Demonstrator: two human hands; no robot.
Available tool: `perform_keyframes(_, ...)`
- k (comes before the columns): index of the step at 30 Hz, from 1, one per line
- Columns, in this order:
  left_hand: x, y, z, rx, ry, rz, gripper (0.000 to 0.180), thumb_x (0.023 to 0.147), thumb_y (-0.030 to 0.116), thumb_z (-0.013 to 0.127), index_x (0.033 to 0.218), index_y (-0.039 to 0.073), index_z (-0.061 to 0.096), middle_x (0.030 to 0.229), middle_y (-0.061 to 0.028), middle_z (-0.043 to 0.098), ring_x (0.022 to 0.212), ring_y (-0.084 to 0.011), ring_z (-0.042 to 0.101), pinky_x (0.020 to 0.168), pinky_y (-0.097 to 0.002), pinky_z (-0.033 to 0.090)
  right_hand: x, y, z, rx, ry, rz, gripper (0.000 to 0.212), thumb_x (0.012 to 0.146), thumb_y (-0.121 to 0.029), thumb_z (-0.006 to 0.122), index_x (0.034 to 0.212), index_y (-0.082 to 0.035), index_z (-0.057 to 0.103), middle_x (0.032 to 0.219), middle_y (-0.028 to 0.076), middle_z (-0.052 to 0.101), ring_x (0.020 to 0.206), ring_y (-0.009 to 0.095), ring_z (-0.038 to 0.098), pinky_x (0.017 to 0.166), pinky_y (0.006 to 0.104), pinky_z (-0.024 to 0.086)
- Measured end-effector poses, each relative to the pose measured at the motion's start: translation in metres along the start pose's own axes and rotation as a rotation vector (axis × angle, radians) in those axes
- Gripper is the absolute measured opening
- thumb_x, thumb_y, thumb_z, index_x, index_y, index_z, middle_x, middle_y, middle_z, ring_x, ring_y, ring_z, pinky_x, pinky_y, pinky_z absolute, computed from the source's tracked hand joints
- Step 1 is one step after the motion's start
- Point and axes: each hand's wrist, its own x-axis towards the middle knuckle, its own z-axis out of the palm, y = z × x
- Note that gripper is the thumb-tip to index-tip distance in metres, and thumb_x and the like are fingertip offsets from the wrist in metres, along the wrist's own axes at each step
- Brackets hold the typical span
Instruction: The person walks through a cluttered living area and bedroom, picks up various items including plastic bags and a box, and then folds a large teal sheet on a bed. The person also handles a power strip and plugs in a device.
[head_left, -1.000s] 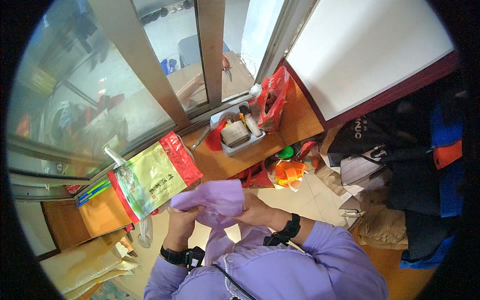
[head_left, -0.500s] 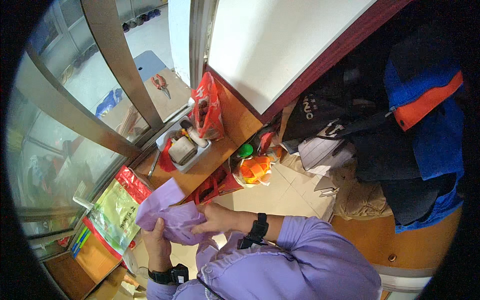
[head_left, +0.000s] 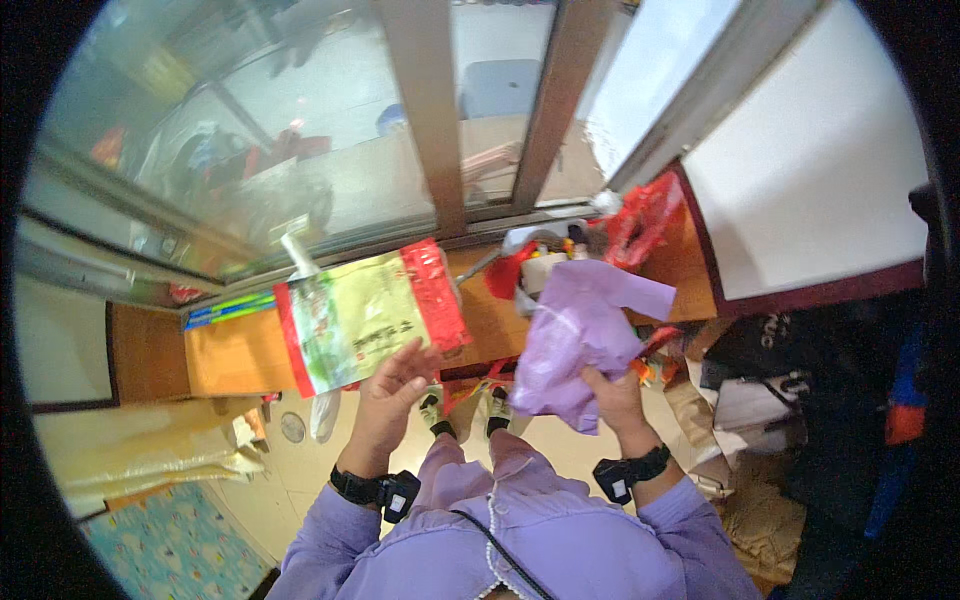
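A crumpled light-purple plastic bag (head_left: 570, 345) hangs from my right hand (head_left: 620, 408), thumb and fingers pinched on its lower right side. It covers part of the shelf's front edge. My left hand (head_left: 392, 395) is empty, palm partly turned up and fingers spread. Its fingertips overlap the lower edge of a yellow-green package with red ends (head_left: 375, 315), which lies on the wooden shelf (head_left: 235, 355). Whether they touch it I cannot tell.
Behind the purple bag stands a grey-white bin of small items (head_left: 518, 240), beside a red plastic bag (head_left: 645, 225). Glass sliding panels (head_left: 340, 150) back the shelf. Blue and green flat packs (head_left: 230, 312) lie at its left. Dark clothes and bags (head_left: 765, 400) crowd the right.
My left hand has let go of the purple bag and moved left to the yellow-green package. My right hand keeps the purple bag. The view has swung left.
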Motion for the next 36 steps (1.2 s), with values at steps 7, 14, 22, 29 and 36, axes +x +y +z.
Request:
perform_keyframes(7, -0.02, 0.033, -0.066, -0.114, 0.429, 0.348, 0.037, 0.084, -0.003, 0.052, 0.12, 0.002, 0.049, 0.118, -0.0127, 0.055, 0.108, -0.0232, 0.054, 0.093, -0.0347, 0.043, 0.021, -0.008, 0.016, 0.238, -0.143, 0.133, 0.029, 0.079, -0.003, 0.06, 0.108, -0.004, 0.057, 0.101, 0.003, 0.06, 0.093, 0.016, 0.056, 0.083, 0.0318, 0.045)
perform_keyframes(14, -0.036, 0.043, -0.087, -0.229, 0.584, 0.347, 0.035, 0.081, -0.006, 0.053, 0.115, 0.001, 0.052, 0.111, -0.0113, 0.058, 0.103, -0.0201, 0.056, 0.089, -0.0314, 0.045, 0.049, -0.03, 0.073, 0.198, -0.337, 0.094, 0.036, 0.08, -0.005, 0.061, 0.115, -0.003, 0.053, 0.108, 0.003, 0.058, 0.098, 0.016, 0.054, 0.088, 0.0319, 0.042)
perform_keyframes(22, -0.05, 0.041, -0.077, -0.135, 0.53, 0.499, 0.033, 0.079, -0.006, 0.056, 0.111, 0.001, 0.055, 0.101, -0.0089, 0.061, 0.097, -0.0172, 0.057, 0.09, -0.0298, 0.043, 0.052, -0.026, 0.082, 0.15, -0.5, 0.147, 0.041, 0.08, -0.006, 0.061, 0.119, -0.002, 0.051, 0.111, 0.007, 0.057, 0.102, 0.019, 0.054, 0.089, 0.0334, 0.043)
perform_keyframes(29, -0.038, 0.022, -0.108, -0.057, 0.853, 0.353, 0.041, 0.079, -0.001, 0.06, 0.118, -0.002, 0.049, 0.115, -0.0099, 0.052, 0.1, -0.0187, 0.054, 0.089, -0.0292, 0.043, 0.084, -0.019, 0.119, 0.318, -0.493, 0.128, 0.04, 0.081, -0.007, 0.061, 0.119, -0.002, 0.051, 0.111, 0.006, 0.057, 0.101, 0.018, 0.054, 0.092, 0.032, 0.041)
perform_keyframes(36, -0.015, 0.012, -0.116, 0.164, 0.701, 0.116, 0.028, 0.08, 0.005, 0.062, 0.108, 0.0, 0.057, 0.094, -0.005, 0.063, 0.081, -0.013, 0.059, 0.074, -0.0266, 0.047, 0.094, -0.014, 0.066, -0.07, 0.089, -0.284, 0.033, 0.083, -0.01, 0.063, 0.113, 0.0, 0.055, 0.107, 0.006, 0.059, 0.097, 0.017, 0.054, 0.087, 0.0316, 0.041)
